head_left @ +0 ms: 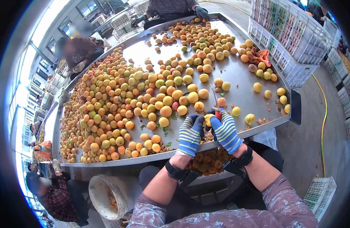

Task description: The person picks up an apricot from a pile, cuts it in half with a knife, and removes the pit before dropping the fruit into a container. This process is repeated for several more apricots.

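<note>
My gloved left hand (191,133) is closed on a yellow apricot (208,120) just above the near table edge. My gloved right hand (225,131) meets it from the other side, closed around a curved knife with a red handle (217,113), its thin metal blade pointing up and away. Whether the right fingers also touch the apricot is hard to see. Whole apricots (165,111) lie beyond my hands, in a large heap to the left. Below the edge, between my forearms, sit halved apricots (208,162); their container is mostly hidden.
The metal table (243,89) has a raised rim. An orange cloth (258,57) lies far right among apricots. White crates (289,30) stack beyond the right side. A white bucket (102,197) stands left of my legs. Co-workers (82,51) sit around the table.
</note>
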### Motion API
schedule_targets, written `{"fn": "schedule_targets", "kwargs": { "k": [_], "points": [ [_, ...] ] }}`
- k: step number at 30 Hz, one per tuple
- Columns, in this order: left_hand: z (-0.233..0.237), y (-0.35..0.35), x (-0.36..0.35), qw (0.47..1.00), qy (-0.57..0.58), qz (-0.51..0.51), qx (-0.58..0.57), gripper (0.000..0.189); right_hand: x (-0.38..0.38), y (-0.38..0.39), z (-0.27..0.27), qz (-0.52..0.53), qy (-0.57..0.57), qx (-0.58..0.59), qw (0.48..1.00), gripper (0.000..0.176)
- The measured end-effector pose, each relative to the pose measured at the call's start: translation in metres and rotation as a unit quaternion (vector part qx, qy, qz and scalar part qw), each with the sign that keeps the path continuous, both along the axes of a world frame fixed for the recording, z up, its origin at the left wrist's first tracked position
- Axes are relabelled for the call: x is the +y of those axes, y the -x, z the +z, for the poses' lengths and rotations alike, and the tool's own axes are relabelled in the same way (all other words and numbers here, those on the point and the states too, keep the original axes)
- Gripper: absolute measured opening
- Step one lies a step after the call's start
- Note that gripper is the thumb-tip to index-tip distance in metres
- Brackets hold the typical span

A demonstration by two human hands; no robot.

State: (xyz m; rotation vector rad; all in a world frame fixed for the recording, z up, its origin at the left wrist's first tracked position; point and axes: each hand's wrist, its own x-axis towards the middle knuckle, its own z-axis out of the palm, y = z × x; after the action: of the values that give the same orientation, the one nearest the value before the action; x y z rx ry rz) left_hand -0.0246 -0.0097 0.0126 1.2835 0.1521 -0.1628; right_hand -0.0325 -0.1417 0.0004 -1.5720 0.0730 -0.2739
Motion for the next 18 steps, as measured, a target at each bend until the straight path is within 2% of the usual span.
{"fn": "schedule_targets", "kwargs": {
  "k": [2, 4, 5, 6, 7, 8, 10, 11, 12, 13, 14, 15, 16, 17, 18],
  "points": [
    [-0.001, 0.0, 0.005, 0.975, -0.172, -0.046, -0.13, 0.012, -0.002, -0.002, -0.001, 0.014, 0.0, 0.009, 1.0, 0.026],
    [0.001, 0.002, 0.009, 0.963, -0.209, -0.039, -0.163, 0.013, -0.001, 0.0, 0.001, 0.058, -0.072, 0.061, 0.994, 0.025],
    [0.003, 0.002, 0.011, 0.994, -0.07, -0.051, -0.064, 0.014, -0.001, 0.004, 0.014, 0.077, -0.148, 0.084, 0.982, 0.023],
    [0.004, 0.0, 0.014, 0.995, 0.072, -0.061, 0.034, 0.015, -0.002, 0.006, 0.031, 0.107, -0.244, 0.139, 0.954, 0.02],
    [0.001, -0.001, 0.018, 0.995, 0.072, -0.055, 0.033, 0.015, -0.006, 0.004, 0.03, 0.146, -0.289, 0.152, 0.934, 0.019],
    [-0.006, -0.004, 0.023, 0.978, 0.176, -0.045, 0.102, 0.019, -0.011, 0.002, 0.03, 0.183, -0.333, 0.165, 0.91, 0.018],
    [-0.018, -0.01, 0.032, 0.897, 0.374, -0.028, 0.233, 0.027, -0.007, 0.003, 0.029, 0.196, -0.319, 0.175, 0.911, 0.02],
    [-0.02, -0.014, 0.037, 0.884, 0.397, -0.005, 0.248, 0.026, 0.003, 0.002, 0.026, 0.14, -0.173, 0.076, 0.972, 0.022],
    [-0.024, -0.013, 0.037, 0.883, 0.399, -0.003, 0.246, 0.026, 0.009, 0.002, 0.023, 0.081, -0.022, -0.026, 0.996, 0.024],
    [-0.02, -0.012, 0.034, 0.89, 0.395, 0.035, 0.226, 0.024, 0.012, 0.006, 0.023, 0.095, 0.027, -0.031, 0.995, 0.031],
    [-0.018, -0.011, 0.031, 0.895, 0.39, 0.073, 0.205, 0.022, 0.014, 0.009, 0.023, 0.097, 0.028, -0.032, 0.994, 0.031],
    [-0.024, -0.012, 0.031, 0.906, 0.373, 0.083, 0.182, 0.028, 0.015, 0.012, 0.026, 0.109, 0.167, -0.083, 0.977, 0.033],
    [-0.018, -0.01, 0.029, 0.906, 0.373, 0.084, 0.181, 0.028, 0.017, 0.014, 0.031, 0.117, 0.302, -0.132, 0.937, 0.036],
    [-0.006, -0.004, 0.027, 0.915, 0.357, 0.049, 0.18, 0.032, 0.021, 0.018, 0.046, 0.162, 0.271, -0.094, 0.944, 0.041],
    [-0.001, 0.0, 0.025, 0.923, 0.339, 0.013, 0.179, 0.036, 0.021, 0.02, 0.047, 0.184, 0.306, -0.065, 0.932, 0.042]
  ]
}}
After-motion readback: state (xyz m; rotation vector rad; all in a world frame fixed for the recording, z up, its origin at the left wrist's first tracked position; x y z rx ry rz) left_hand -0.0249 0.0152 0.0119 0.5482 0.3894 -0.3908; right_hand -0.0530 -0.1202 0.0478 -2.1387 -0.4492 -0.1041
